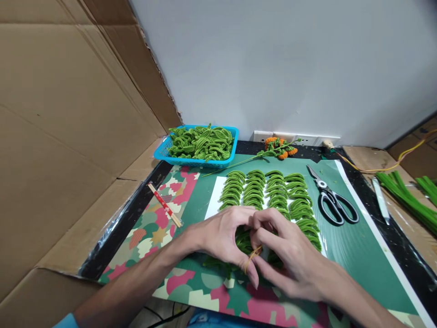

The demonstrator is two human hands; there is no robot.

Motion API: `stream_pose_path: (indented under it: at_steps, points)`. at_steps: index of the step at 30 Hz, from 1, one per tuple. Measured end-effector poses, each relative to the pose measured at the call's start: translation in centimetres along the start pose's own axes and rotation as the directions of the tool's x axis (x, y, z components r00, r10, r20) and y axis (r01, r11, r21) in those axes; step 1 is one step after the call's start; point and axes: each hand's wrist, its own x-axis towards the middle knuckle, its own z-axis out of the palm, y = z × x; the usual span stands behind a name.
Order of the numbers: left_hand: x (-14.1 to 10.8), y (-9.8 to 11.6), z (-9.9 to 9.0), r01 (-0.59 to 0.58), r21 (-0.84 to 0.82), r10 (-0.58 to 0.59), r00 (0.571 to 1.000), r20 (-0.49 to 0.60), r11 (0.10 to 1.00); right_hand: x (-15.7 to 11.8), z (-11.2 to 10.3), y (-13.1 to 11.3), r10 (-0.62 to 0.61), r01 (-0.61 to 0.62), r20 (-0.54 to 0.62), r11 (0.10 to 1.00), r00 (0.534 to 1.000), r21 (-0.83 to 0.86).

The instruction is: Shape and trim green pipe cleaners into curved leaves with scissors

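Note:
My left hand (pixel 221 234) and my right hand (pixel 290 253) meet at the near edge of a white sheet (pixel 213 198). A thin tan rubber band (pixel 252 256) loops over my left thumb and runs to the fingertips of my right hand, which pinch it. The left fingers curl and touch the right ones. Between and below the hands show green fuzzy curved strips (pixel 243 241); whether any of them is held is hidden. Beyond the hands, more green curved strips (pixel 254 189) lie stacked in several columns on the sheet.
A blue basket (pixel 196 163) heaped with green strips stands at the back left. Chopsticks (pixel 165 205) in a red wrapper lie left. Black-handled scissors (pixel 329 196), a white-handled knife (pixel 380 200) and green stems (pixel 409 200) lie right. An orange fuzzy flower (pixel 280 148) lies by wall sockets (pixel 307 140).

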Motion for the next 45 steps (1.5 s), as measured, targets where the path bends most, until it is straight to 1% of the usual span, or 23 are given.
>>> stream_pose_path:
  at_steps: [6,11,16,20,23,26,28,31,34,36,39,42,45]
  points:
    - [0.0,-0.1,-0.2,0.004,-0.001,-0.004,1.0,-0.003,1.0,0.1,0.0,-0.1,-0.017,0.017,-0.026,1.0,1.0,-0.015]
    - [0.2,0.3,-0.6,-0.019,0.028,0.02,1.0,-0.024,0.999,0.1,0.4,0.2,-0.084,0.079,-0.086,0.995,0.993,-0.069]
    - [0.3,0.5,-0.9,-0.032,0.033,0.033,0.999,-0.026,0.999,0.1,0.6,1.0,-0.217,0.177,-0.165,0.957,0.962,-0.23]
    - [0.2,0.2,-1.0,-0.017,0.042,0.02,0.999,-0.05,0.999,0.0,0.1,1.2,-0.265,0.21,-0.205,0.944,0.942,-0.255]
    - [0.0,0.2,-1.2,-0.026,0.006,0.027,0.995,-0.092,1.0,-0.3,-0.2,1.1,-0.284,0.204,-0.289,0.939,0.914,-0.277]
    - [0.0,0.8,-1.6,0.009,-0.046,-0.013,0.995,-0.095,0.999,-0.9,-0.3,0.8,-0.29,0.18,-0.374,0.936,0.881,-0.302]
    - [0.0,1.2,-1.8,0.053,-0.072,-0.059,0.995,-0.076,0.996,-1.3,-0.2,0.7,-0.293,0.169,-0.401,0.934,0.868,-0.315]
    - [0.1,1.4,-2.3,0.103,-0.112,-0.11,0.992,-0.058,0.988,-1.9,-0.2,0.7,-0.303,0.179,-0.399,0.931,0.865,-0.319]
    - [0.0,1.1,-2.9,0.109,-0.14,-0.119,0.991,-0.067,0.984,-1.8,-0.3,0.7,-0.336,0.201,-0.384,0.915,0.86,-0.35]
    - [-0.1,0.6,-3.4,0.099,-0.145,-0.115,0.988,-0.104,0.985,-1.5,-0.4,0.6,-0.355,0.206,-0.386,0.903,0.852,-0.378]
    - [-0.4,0.0,-4.1,0.067,-0.171,-0.107,0.967,-0.232,0.983,-0.9,-0.4,0.4,-0.357,0.188,-0.406,0.898,0.841,-0.398]
    - [-0.6,-0.3,-4.3,0.023,-0.269,-0.13,0.912,-0.388,0.963,-0.6,-0.3,0.3,-0.358,0.168,-0.43,0.893,0.829,-0.418]
    - [-0.5,-0.2,-4.0,-0.014,-0.402,-0.205,0.844,-0.496,0.916,-0.7,-0.2,0.5,-0.357,0.146,-0.439,0.884,0.824,-0.445]
